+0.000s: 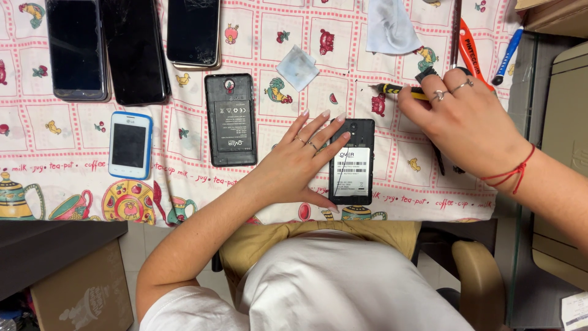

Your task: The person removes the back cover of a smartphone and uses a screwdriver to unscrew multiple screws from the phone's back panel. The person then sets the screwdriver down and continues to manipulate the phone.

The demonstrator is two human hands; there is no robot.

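Opened black phone (351, 162), back cover off, lies flat on the table's (184, 178) patterned cloth at its near edge. The left hand (300, 165) pins it, fingers spread apart, nothing gripped. The right hand (465, 119) closes on a yellow-and-black screwdriver (401, 91). The phone looks light, rigid, fragile inside; best held by its edges.
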